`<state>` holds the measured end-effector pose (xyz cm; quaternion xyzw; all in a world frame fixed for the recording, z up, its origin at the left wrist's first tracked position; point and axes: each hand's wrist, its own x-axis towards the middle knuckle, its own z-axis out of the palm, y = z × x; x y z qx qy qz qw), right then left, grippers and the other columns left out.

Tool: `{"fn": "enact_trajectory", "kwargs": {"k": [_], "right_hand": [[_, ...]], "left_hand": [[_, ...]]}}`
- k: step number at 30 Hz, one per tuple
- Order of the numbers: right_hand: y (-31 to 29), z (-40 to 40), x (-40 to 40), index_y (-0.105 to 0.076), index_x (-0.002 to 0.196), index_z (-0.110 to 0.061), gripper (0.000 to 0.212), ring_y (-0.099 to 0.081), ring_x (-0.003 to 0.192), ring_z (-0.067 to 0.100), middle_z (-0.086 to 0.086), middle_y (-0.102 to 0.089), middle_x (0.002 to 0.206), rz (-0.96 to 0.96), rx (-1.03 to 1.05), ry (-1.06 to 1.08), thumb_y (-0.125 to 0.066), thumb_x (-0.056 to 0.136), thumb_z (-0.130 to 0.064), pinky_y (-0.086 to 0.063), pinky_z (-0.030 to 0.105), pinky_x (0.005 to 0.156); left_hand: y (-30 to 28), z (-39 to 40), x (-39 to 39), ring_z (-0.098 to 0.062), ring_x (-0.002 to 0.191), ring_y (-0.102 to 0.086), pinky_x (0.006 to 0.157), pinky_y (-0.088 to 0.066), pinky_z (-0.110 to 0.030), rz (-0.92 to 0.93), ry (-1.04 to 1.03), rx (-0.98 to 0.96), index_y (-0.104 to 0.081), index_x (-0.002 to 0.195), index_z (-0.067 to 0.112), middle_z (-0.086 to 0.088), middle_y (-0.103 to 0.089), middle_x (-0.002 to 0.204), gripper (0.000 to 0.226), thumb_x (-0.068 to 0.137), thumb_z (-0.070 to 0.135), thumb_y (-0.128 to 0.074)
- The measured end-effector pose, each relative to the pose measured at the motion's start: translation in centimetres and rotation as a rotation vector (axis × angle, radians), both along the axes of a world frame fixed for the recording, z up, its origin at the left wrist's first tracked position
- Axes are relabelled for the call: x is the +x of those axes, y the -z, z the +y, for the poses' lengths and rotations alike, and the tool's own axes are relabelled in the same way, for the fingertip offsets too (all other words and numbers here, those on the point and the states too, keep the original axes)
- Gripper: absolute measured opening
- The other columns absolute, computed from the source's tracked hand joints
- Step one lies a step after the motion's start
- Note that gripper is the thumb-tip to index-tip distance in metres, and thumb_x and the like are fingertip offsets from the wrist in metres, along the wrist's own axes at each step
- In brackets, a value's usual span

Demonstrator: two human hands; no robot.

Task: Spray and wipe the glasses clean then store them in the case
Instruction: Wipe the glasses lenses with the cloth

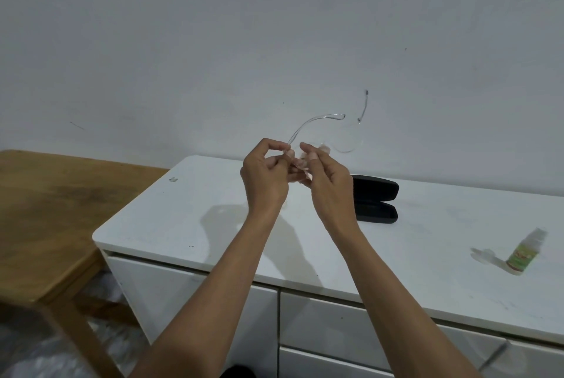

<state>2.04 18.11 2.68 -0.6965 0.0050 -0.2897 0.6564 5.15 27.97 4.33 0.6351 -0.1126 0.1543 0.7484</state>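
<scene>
I hold a pair of clear-framed glasses point(317, 121) up in front of the wall, above the white cabinet top. My left hand point(267, 176) pinches the frame near one temple arm. My right hand point(325, 180) pinches the frame close beside it, with something pale between the fingers that I cannot make out. One temple arm curves up to the right; the other shows faintly further right. A black glasses case point(377, 202) lies open on the cabinet just behind my right hand. A small spray bottle point(525, 254) with a green label stands at the right.
The white cabinet top point(189, 219) has drawers below its front edge. A wooden table point(45, 209) stands lower to the left. The white wall rises close behind the cabinet.
</scene>
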Motion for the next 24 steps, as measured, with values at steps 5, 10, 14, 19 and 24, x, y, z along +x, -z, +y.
{"fn": "enact_trajectory", "kwargs": {"k": [5,10,14,19,24], "right_hand": [[-0.02,-0.01,0.04,-0.063,0.127,-0.028,0.032,-0.071,0.083,0.022,0.003,-0.073,0.092,-0.093,-0.127,0.083,-0.045,0.106,-0.013,-0.062,0.048,0.081],[-0.15,0.02,-0.44,-0.045,0.121,-0.030,0.019,-0.068,0.062,0.022,0.014,-0.072,0.075,-0.114,-0.168,0.163,-0.051,0.106,-0.021,-0.056,0.034,0.060],[0.04,0.12,-0.27,-0.051,0.106,-0.017,0.009,-0.071,0.065,0.007,0.007,-0.076,0.085,-0.109,-0.112,0.187,-0.059,0.103,-0.017,-0.056,0.025,0.061],[0.36,0.14,-0.20,-0.070,0.095,-0.014,0.006,-0.069,0.062,0.009,-0.001,-0.072,0.076,-0.132,-0.128,0.232,-0.067,0.099,-0.017,-0.054,0.021,0.059],[0.00,0.55,0.11,-0.075,0.085,-0.021,0.009,-0.071,0.081,0.026,-0.005,-0.075,0.083,-0.103,-0.008,0.207,-0.071,0.093,-0.019,-0.059,0.050,0.082]], "left_hand": [[-0.11,-0.11,-0.08,-0.031,0.057,-0.074,0.057,-0.061,-0.034,0.054,0.009,-0.047,-0.064,0.098,0.002,-0.018,-0.076,0.071,0.005,0.095,0.001,-0.068],[-0.12,-0.34,-0.06,-0.030,0.057,-0.074,0.058,-0.063,-0.035,0.068,0.003,-0.057,-0.065,0.096,0.005,-0.016,-0.076,0.070,0.005,0.094,0.003,-0.069],[-0.04,-0.31,-0.15,-0.029,0.057,-0.075,0.059,-0.063,-0.034,0.054,-0.016,-0.041,-0.064,0.095,0.004,-0.014,-0.076,0.069,0.004,0.095,0.001,-0.067],[0.14,0.04,-0.04,-0.031,0.057,-0.074,0.062,-0.065,-0.039,0.032,-0.055,-0.005,-0.063,0.093,0.003,-0.014,-0.075,0.068,0.005,0.094,-0.002,-0.065],[0.38,0.02,-0.15,-0.023,0.053,-0.073,0.058,-0.062,-0.031,-0.011,-0.082,0.055,-0.062,0.092,0.002,-0.015,-0.073,0.068,0.005,0.096,0.000,-0.064]]}}
